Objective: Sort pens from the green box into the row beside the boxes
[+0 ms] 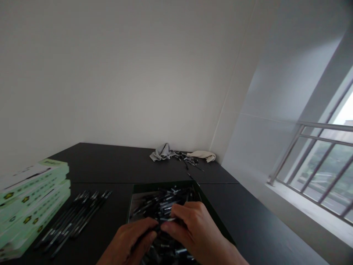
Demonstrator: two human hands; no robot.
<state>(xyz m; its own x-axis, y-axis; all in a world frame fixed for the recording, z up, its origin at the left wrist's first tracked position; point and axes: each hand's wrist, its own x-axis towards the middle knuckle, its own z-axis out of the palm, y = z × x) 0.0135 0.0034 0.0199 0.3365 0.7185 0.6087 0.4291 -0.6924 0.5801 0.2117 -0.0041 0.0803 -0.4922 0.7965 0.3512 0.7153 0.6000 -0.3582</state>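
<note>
Gripping a slim black pen [166,219] with a silver band between the closed fingertips of the right hand [197,230], directly over an open dark green tray [165,185]. Curling the fingers of the left hand [132,241] shut just beside the right hand and touching it, with whatever they are gripping hidden behind the knuckles, so no telling whether it is the same pen.

Spilling across the tray below both hands, loose black pens [162,208] lying crisscrossed, many showing silver parts. Sitting close to the near edge of the black tabletop [110,162], the tray reaching back to a seam across the top.

Lying side by side just left of the tray, a row of black pens [74,217] slanting toward the far edge. Stacking up along the left edge, green-and-white boxes [30,206], their ends printed with yellow marks.

Trailing toward the far right corner, a few stray pens [190,176] ending in a small heap of pen parts [187,158], lying between a crumpled grey cloth [161,152] and a cream cloth [202,155]. Running past the right edge, a window with a metal railing [311,165].
</note>
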